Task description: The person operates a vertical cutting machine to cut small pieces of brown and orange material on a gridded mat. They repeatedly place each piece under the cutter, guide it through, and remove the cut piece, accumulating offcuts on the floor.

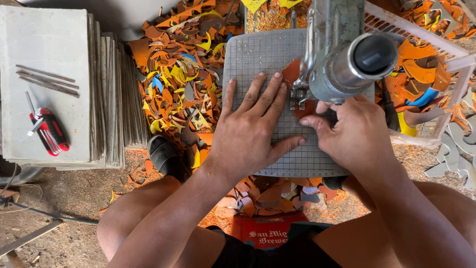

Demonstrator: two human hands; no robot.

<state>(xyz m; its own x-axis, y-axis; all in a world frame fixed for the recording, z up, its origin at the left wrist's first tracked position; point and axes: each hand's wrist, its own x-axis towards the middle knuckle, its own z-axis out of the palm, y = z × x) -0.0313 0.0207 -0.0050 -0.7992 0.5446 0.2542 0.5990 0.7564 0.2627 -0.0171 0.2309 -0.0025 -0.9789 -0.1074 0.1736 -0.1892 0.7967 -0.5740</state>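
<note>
We see a thin orange piece (291, 74) lying flat on the gridded table (248, 64) of a small saw machine (342, 59), right at the blade. Most of the piece is hidden by the machine and the hands, so we cannot tell its full shape. We judge it to be light, stiff and flat, like plastic or laminate sheet, and probably a little brittle at the thin corners. Its surface looks smooth, so it may slide easily on the metal grid. The good place to hold it is from above, with flat fingers on both sides of the blade and well apart from it.

Our left hand (250, 131) lies open, fingers spread, with the fingertips pressing down near the edge of the piece; it grips nothing. Our right hand (354, 131) is half curled, with the fingertips together at the piece just under the machine; whether it pinches the piece or only pushes it, we cannot tell.

Around the table lies a heap of scraps (183, 74), orange, yellow and blue. A white basket (391, 22) holds cut shapes at the right. A stack of grey sheets (49, 74) stands at the left, with a red tool (48, 130) on top.
</note>
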